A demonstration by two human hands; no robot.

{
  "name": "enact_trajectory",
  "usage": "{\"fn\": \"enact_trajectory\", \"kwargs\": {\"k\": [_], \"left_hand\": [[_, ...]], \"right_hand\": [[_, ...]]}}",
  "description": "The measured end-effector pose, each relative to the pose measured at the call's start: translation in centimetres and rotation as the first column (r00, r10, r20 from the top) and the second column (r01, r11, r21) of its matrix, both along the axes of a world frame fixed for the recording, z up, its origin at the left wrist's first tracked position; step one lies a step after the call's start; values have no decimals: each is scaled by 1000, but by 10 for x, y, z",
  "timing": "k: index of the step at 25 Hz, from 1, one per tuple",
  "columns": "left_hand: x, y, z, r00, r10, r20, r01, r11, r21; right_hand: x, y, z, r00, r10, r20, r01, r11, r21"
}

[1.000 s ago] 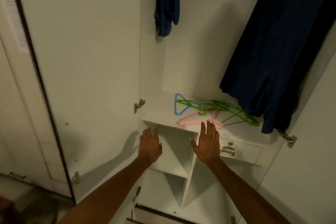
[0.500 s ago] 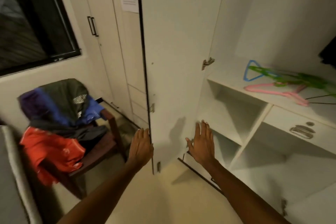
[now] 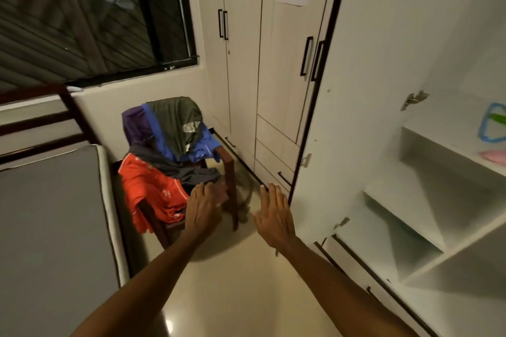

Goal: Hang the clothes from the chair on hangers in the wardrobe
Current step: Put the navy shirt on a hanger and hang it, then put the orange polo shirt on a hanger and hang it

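Since half a second ago the head view has swung left: the chair [image 3: 191, 178] now sits centre frame and the wardrobe [image 3: 427, 200] shelves have slid to the right edge. The open wardrobe door [image 3: 364, 85] stands right of both hands; a grey mattress [image 3: 52, 227] lies left of the chair. The clothes [image 3: 167, 150] are heaped over the chair's back and seat. The left hand [image 3: 204, 208], fingers straight and together, overlaps the seat edge; contact cannot be told. The right hand [image 3: 273, 216], fingers extended, holds nothing, well apart from the clothes. Hangers [image 3: 492, 128] lie on the wardrobe shelf.
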State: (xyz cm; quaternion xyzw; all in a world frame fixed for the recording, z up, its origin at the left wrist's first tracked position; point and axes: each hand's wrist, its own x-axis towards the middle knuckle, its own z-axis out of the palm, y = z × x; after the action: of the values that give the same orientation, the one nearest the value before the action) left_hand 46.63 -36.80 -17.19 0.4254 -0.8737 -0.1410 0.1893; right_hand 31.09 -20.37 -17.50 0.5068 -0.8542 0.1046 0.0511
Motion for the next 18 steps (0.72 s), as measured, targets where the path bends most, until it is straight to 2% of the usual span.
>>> {"fn": "enact_trajectory", "kwargs": {"k": [3, 8, 11, 18], "left_hand": [[23, -53, -7, 999, 43, 1, -43, 999, 15], [73, -155, -42, 980, 150, 130, -164, 982, 99], [104, -183, -48, 974, 120, 192, -163, 960, 229], [152, -231, -70, 956, 168, 242, -231, 937, 261]], "right_hand": [[12, -54, -11, 1000, 28, -7, -28, 999, 30], [51, -152, -30, 997, 69, 28, -70, 996, 55], [80, -197, -39, 993, 94, 74, -100, 992, 83], [109, -284, -65, 981, 141, 136, -157, 980, 119]]}}
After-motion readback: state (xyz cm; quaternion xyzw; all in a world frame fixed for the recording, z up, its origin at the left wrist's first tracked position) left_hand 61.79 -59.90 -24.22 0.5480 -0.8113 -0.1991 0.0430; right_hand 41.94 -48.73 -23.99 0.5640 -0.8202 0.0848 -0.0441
